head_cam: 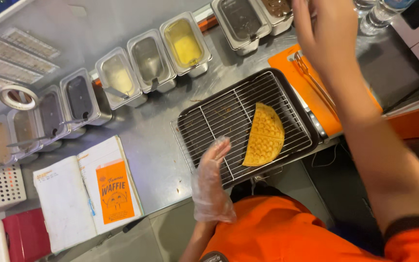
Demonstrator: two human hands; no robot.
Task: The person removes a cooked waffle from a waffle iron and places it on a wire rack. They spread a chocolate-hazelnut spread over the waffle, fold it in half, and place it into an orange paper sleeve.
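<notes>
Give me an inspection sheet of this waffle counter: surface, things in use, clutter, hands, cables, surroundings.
Surface: steel counter, a few crumbs.
Job's things: folded waffle lies on wire rack in a dark tray.
Clutter: open notebook with an orange leaflet; tape roll; tongs on orange board.
Hands: left hand, in a clear plastic glove, rests at the rack's edge, holding nothing; right hand, bare, reaches up near the far tubs.
Cables: thin wire below the tray.
Surroundings: row of lidded steel tubs; bottles at top right.
</notes>
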